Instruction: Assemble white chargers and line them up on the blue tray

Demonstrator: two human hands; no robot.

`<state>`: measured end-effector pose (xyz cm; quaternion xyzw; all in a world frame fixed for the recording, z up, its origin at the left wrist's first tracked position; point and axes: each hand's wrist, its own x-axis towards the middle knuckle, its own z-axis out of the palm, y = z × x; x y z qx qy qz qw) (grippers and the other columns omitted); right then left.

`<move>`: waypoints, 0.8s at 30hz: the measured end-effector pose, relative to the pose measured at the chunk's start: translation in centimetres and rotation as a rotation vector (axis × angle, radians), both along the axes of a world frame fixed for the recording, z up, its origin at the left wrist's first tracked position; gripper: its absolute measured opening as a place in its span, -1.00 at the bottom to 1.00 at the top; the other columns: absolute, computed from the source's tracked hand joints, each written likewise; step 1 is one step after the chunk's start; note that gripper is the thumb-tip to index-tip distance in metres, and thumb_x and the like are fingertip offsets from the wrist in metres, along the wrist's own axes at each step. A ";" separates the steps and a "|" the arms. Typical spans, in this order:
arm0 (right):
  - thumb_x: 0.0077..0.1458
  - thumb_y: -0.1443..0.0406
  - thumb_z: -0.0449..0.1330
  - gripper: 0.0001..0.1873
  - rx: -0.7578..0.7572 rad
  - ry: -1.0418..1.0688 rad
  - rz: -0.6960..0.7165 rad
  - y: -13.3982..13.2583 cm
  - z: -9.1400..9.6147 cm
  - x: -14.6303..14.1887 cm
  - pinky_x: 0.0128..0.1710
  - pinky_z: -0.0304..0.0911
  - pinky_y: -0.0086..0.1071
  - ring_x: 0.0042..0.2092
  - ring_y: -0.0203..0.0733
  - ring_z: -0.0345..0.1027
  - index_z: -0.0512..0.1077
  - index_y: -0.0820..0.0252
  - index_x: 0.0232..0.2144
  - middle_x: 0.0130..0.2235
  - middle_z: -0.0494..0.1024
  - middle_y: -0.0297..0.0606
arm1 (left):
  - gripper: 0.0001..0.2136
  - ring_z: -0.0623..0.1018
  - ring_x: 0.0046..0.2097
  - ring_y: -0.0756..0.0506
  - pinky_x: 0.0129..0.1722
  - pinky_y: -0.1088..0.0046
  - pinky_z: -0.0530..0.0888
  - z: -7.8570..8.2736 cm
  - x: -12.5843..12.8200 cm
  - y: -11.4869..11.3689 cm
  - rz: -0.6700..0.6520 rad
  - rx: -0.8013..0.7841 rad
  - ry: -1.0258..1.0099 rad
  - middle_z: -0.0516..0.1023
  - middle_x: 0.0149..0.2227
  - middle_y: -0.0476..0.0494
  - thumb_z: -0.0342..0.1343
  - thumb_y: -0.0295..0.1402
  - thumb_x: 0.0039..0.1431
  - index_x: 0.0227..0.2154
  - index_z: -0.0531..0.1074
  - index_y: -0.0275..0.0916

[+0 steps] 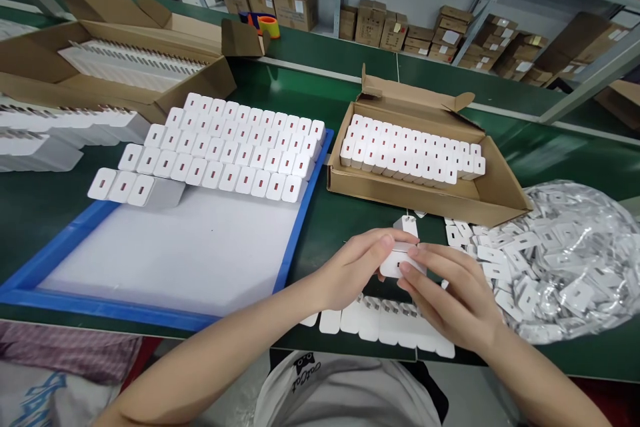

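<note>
A white USB charger (pixel 391 264) is held between both hands above the front of the bench, its port face turned towards me. My left hand (pixel 361 255) is closed round its far left side, thumb on top. With bent fingertips my right hand (pixel 453 287) grips the right side and port face. Just beyond the hands stands another white charger body (pixel 409 223), partly hidden. A row of white charger housings (pixel 385 323) with metal parts showing lies at the near edge, under my hands. To the right, a clear plastic bag (pixel 600 227) spills small white face plates (pixel 517 260).
Left of me lies a blue-rimmed white board (pixel 295 240) with rows of chargers (pixel 215 143). A cardboard box (pixel 430 197) holding chargers stands ahead. Another open box (pixel 30 53) and more housings (pixel 45 140) are at far left. A tape roll (pixel 269 27) sits behind.
</note>
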<state>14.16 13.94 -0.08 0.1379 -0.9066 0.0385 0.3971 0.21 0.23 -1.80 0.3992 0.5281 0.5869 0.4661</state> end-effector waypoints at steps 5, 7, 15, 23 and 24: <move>0.11 0.51 0.25 -0.81 -0.030 -0.062 0.048 -0.1 0.5 -0.4 -0.24 0.53 -0.20 -0.12 -0.04 0.50 0.49 0.29 -0.19 -0.19 0.58 -0.06 | -0.47 0.44 0.13 -0.24 0.02 0.25 0.45 -0.2 0.0 0.2 0.049 -0.028 0.009 0.47 0.12 -0.24 -0.21 0.02 0.39 0.05 0.45 -0.26; 0.10 0.51 0.26 -0.82 -0.049 -0.117 0.061 -0.2 0.7 -0.3 -0.19 0.53 -0.17 -0.09 -0.02 0.49 0.47 0.34 -0.19 -0.18 0.58 0.01 | -0.48 0.44 0.12 -0.24 0.02 0.24 0.45 -0.2 0.0 0.2 0.049 -0.031 0.008 0.48 0.10 -0.25 -0.20 0.01 0.39 0.04 0.46 -0.26; 0.11 0.52 0.26 -0.75 -0.043 -0.153 0.043 -0.2 -0.3 0.6 -0.20 0.51 -0.14 -0.05 0.02 0.46 0.42 0.32 -0.13 -0.13 0.54 0.03 | -0.47 0.46 0.09 -0.22 -0.11 0.32 0.47 0.1 0.2 0.2 0.037 -0.101 0.020 0.46 0.13 -0.24 -0.20 0.00 0.39 0.06 0.45 -0.29; 0.12 0.52 0.25 -0.78 -0.039 -0.130 0.036 -0.2 0.3 0.4 -0.26 0.52 -0.19 -0.14 -0.03 0.48 0.42 0.31 -0.16 -0.20 0.53 -0.03 | -0.43 0.48 0.03 -0.19 -0.11 0.31 0.46 0.0 0.1 0.2 0.011 -0.106 0.035 0.45 0.12 -0.27 -0.27 0.03 0.40 0.08 0.43 -0.30; 0.12 0.52 0.26 -0.77 -0.034 -0.126 0.038 -0.2 0.4 0.3 -0.26 0.52 -0.19 -0.13 -0.03 0.48 0.43 0.30 -0.15 -0.21 0.54 -0.04 | -0.43 0.48 0.02 -0.19 -0.12 0.31 0.46 0.0 0.1 0.2 0.012 -0.106 0.027 0.46 0.11 -0.28 -0.26 0.03 0.39 0.08 0.43 -0.31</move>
